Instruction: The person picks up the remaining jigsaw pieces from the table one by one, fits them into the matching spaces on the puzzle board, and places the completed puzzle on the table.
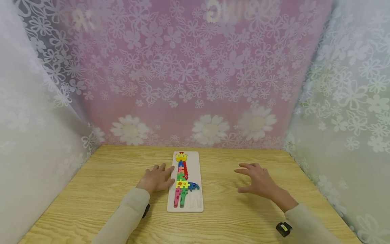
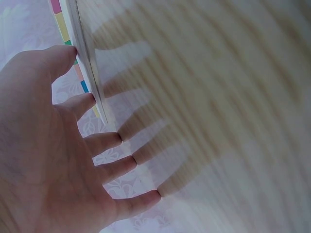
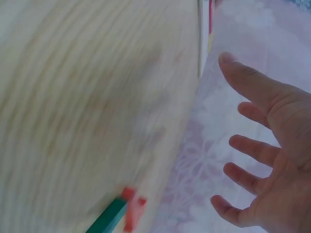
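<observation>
A white puzzle board (image 1: 193, 166) lies on the table with colourful giraffe pieces (image 1: 182, 184) set in it. A pale leg-shaped recess (image 1: 195, 200) shows at its lower right. My left hand (image 1: 156, 179) rests beside the board, fingers spread, with the thumb (image 2: 63, 60) and index fingertip at its left edge. To the right of the board, my right hand (image 1: 257, 179) hovers over the table, fingers apart and holding nothing. In the right wrist view, a green piece (image 3: 108, 217) and a red piece (image 3: 133, 213) appear at the lower left; the head view does not show them.
The wooden table (image 1: 222, 217) reaches back to a pink flowered curtain (image 1: 189, 84). Pale flowered curtains (image 1: 350, 135) hang at both sides. A small black device (image 1: 284, 229) with a yellow label sits by the right sleeve.
</observation>
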A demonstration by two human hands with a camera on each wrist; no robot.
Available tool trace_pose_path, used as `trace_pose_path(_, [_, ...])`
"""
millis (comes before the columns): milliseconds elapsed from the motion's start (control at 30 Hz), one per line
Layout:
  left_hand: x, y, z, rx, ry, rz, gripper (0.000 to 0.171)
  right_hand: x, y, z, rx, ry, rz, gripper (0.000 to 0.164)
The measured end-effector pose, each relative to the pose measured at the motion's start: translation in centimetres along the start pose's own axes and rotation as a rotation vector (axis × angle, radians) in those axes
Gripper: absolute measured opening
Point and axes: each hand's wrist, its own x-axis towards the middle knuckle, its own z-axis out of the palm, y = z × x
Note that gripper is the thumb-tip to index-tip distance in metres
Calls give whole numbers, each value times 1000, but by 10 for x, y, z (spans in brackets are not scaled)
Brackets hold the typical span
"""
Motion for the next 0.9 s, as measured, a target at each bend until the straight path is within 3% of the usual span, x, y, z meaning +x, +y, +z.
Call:
trace_pose_path(433, [0, 1, -1, 13, -3, -9, 69, -35, 46, -4, -64, -64, 123, 69])
trace_pose_path(900, [-2, 3, -4, 12, -4, -12, 68, -42, 79, 9, -113, -165, 154, 67])
